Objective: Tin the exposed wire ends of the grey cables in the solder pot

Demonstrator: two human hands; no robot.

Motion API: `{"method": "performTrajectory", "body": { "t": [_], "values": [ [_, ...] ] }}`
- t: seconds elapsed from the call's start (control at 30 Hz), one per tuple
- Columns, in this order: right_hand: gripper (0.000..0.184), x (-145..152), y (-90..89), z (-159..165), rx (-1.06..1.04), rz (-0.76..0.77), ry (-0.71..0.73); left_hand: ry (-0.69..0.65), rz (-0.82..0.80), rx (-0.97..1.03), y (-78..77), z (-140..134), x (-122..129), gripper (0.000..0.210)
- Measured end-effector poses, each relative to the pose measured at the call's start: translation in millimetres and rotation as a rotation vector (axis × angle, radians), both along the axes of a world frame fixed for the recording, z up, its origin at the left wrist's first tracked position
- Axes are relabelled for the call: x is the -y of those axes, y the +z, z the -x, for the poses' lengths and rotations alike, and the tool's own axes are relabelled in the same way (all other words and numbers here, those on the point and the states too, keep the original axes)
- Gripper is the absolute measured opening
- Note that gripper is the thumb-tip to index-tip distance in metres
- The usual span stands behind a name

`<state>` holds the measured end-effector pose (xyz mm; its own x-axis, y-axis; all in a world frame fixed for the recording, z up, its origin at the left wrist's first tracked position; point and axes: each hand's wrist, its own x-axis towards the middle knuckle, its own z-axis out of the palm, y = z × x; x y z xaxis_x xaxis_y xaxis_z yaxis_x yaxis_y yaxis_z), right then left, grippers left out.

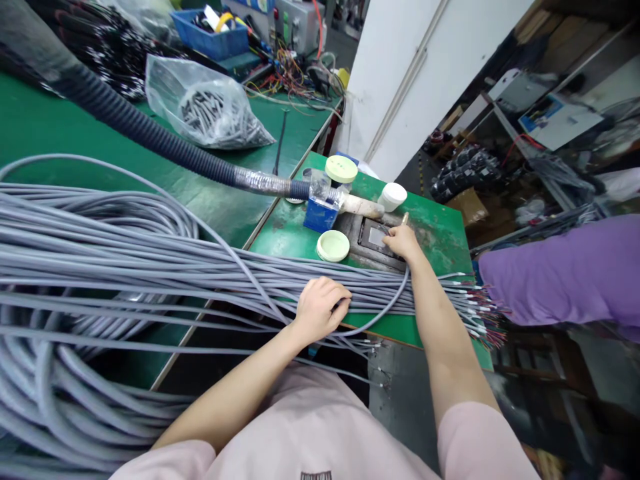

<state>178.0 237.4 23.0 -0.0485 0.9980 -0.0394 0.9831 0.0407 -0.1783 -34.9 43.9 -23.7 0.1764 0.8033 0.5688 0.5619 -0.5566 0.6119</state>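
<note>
My right hand (403, 243) is closed in a pinch over a small dark-framed pot with a shiny, silvery surface (377, 237). A grey cable (395, 301) curves up from the bundle to this hand; its tip is hidden by the fingers. My left hand (323, 305) lies with curled fingers on the large bundle of grey cables (270, 273), and what is under its fingers is hidden. Past my right forearm the bundle ends in stripped tips with thin coloured wires (483, 307). A pale green round dish (333, 246) stands left of the pot.
A black ribbed hose (200, 157) runs to a pale nozzle (363, 205) beside the pot, over a blue box (321, 215). Behind are a white cup (393, 196) and a yellow-green lid (341, 169). A person's purple sleeve (565, 273) is at right. Coiled cables (65, 393) fill the lower left.
</note>
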Motion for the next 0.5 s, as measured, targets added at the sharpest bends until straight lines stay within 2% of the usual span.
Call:
{"method": "performTrajectory", "body": {
  "t": [0.17, 0.3, 0.4, 0.5],
  "values": [
    [0.030, 1.1, 4.6, 2.0, -0.004, -0.015, -0.002, 0.011, -0.009, -0.010, 1.5, 0.0, 0.4, 0.010],
    [0.036, 16.6, 21.1, -4.2, -0.051, -0.078, 0.012, 0.010, 0.006, -0.020, 1.3, 0.3, 0.2, 0.011],
    [0.037, 57.0, 39.9, -21.7, -0.258, -0.165, 0.044, 0.010, 0.020, -0.012, 0.5, 0.4, 0.2, 0.011],
    [0.031, 125.2, 53.9, -54.0, -0.482, -0.132, -0.019, 0.004, 0.035, 0.009, 0.3, 1.7, 0.3, 0.011]
  ]
}}
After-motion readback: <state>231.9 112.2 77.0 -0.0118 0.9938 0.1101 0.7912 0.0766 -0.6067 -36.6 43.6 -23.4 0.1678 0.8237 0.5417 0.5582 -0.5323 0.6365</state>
